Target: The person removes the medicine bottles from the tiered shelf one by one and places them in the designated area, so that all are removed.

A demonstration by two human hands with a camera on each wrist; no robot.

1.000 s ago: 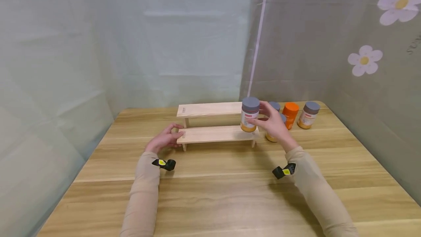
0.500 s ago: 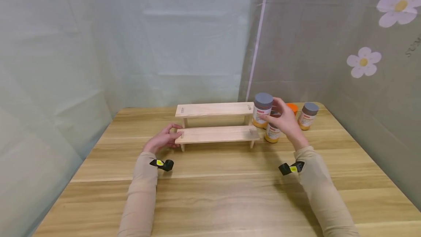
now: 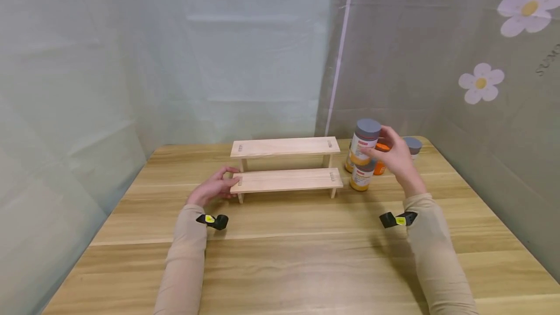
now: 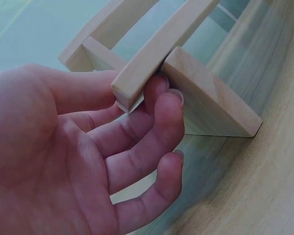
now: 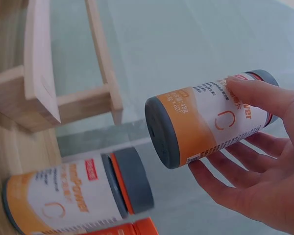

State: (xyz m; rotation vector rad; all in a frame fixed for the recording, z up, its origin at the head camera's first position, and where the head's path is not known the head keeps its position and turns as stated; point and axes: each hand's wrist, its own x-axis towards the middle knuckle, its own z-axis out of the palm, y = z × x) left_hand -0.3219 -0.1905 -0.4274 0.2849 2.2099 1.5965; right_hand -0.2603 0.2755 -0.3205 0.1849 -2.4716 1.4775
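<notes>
A two-step wooden rack stands near the back of the table. At the left end of its lower step, my left hand pinches the board between thumb and curled fingers, as the left wrist view also shows. My right hand grips a supplement bottle with a grey lid and a white and orange label. The bottle is held in the air, right of the rack. Just below it in the head view stands a similar grey-lidded bottle, which it partly covers.
Behind the held bottle another bottle shows only in part. An orange bottle and a further grey-lidded bottle stand to the right, partly hidden by my right hand. Fabric sheets hang behind the wooden table.
My right hand has carried the bottle from above the rack's right end to the right, over the standing bottles. My left hand keeps its hold on the rack.
</notes>
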